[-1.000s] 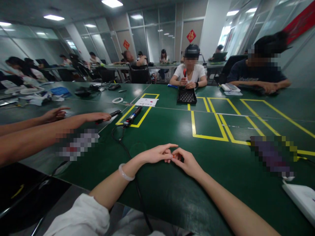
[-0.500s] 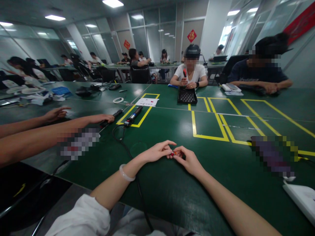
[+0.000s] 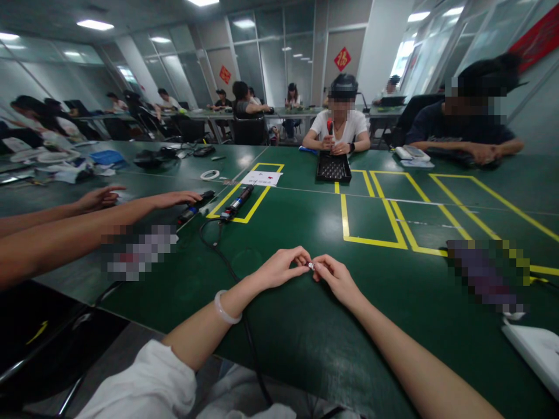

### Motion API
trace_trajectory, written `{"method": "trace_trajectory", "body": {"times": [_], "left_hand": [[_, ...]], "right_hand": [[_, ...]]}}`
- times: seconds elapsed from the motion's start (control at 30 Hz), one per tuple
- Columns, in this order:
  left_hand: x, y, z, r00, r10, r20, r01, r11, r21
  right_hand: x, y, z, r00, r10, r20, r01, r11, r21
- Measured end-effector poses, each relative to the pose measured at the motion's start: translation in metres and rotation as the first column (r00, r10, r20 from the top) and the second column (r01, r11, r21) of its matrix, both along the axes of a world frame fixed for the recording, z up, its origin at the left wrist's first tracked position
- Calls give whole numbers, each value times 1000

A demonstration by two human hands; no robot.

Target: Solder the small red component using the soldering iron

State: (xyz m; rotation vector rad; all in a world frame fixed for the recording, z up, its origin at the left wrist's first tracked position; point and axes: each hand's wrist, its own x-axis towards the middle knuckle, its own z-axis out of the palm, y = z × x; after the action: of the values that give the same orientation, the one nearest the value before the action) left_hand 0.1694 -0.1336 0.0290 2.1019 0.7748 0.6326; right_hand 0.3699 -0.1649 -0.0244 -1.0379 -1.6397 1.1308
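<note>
A tiny white-and-dark piece (image 3: 311, 266), too small to name, is pinched between the fingertips of both hands just above the green table (image 3: 301, 326). My left hand (image 3: 283, 267), with a pale bangle on its wrist, grips the piece from the left, thumb and fingers bent together. From the right, my right hand (image 3: 335, 277) closes its thumb and forefinger on the same piece. Beyond my left hand lies a dark electric screwdriver (image 3: 236, 205), inside a yellow tape outline. Its black cable (image 3: 220, 251) runs back under my left forearm.
At the left, a co-worker's hand (image 3: 174, 199) reaches over another dark tool (image 3: 196, 205). A person across the table holds a red-tipped tool (image 3: 330, 127) over a black tray (image 3: 333, 166). A paper sign (image 3: 264, 178) lies ahead; a white box (image 3: 535, 355) stands at right.
Both hands turned the small piece, so its red and orange side gave way to a whitish one. My left forefinger curled in. The co-worker's hand loosened from the tool and flattened.
</note>
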Motion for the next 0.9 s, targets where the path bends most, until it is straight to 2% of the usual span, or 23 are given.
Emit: {"method": "trace_trajectory", "body": {"times": [0.1, 0.2, 0.43, 0.9], "left_hand": [[0, 1, 0, 1000, 17, 18, -17, 1000, -17], [-1, 2, -1, 999, 25, 39, -23, 998, -50], [0, 1, -2, 991, 14, 135, 29, 951, -307], [-3, 3, -7, 989, -11, 151, 65, 930, -361]], "right_hand": [[-1, 0, -3, 997, -18, -73, 19, 1000, 13], [-2, -1, -2, 999, -46, -27, 48, 996, 74], [-3, -6, 8, 993, -88, 80, 72, 980, 186], [-3, -9, 12, 985, -75, 158, 33, 967, 254]]}}
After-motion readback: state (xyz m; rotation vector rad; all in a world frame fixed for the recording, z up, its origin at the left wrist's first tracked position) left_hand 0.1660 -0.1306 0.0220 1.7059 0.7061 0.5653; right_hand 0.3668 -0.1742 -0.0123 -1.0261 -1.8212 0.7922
